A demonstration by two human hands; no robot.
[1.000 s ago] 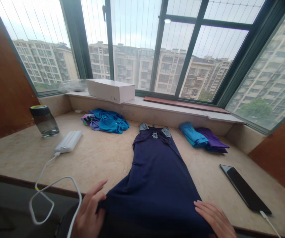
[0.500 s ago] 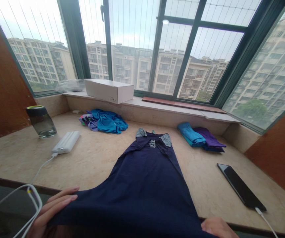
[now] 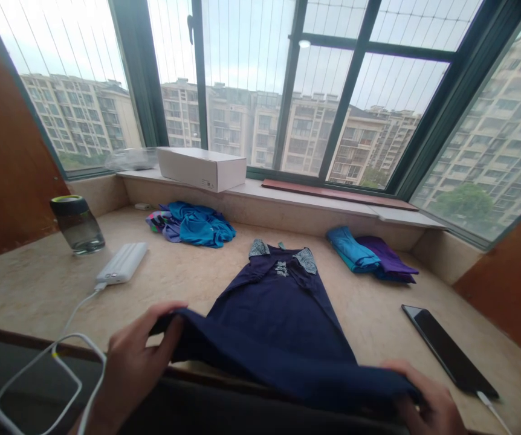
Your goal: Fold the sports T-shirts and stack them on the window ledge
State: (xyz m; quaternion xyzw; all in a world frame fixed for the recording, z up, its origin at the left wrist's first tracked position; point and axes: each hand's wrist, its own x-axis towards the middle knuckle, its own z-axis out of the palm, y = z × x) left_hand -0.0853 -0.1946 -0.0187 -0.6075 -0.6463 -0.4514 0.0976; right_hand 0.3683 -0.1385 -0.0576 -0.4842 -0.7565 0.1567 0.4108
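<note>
A navy garment (image 3: 274,314), with patterned grey trim at its shoulders and pale fastenings at the chest, lies along the stone counter with its top end away from me. Its wide lower end is lifted at the counter's front edge. My left hand (image 3: 145,347) pinches the left corner of this lower end between thumb and fingers. At the right corner, my right hand (image 3: 423,393) grips the cloth, its fingertips partly hidden and blurred. Between the hands the raised edge sags in a band.
Crumpled blue clothing (image 3: 201,223) lies at back left; folded blue and purple clothes (image 3: 369,254) are at back right. A bottle (image 3: 79,223) and white power bank (image 3: 122,264) stand left, its cable (image 3: 81,386) looping near my left arm. A phone (image 3: 448,350) lies right; a white box (image 3: 201,169) sits on the ledge.
Both hands have raised the garment's lower end and brought it away from me. My left hand has moved right and up, and the cloth's edge now folds upward.
</note>
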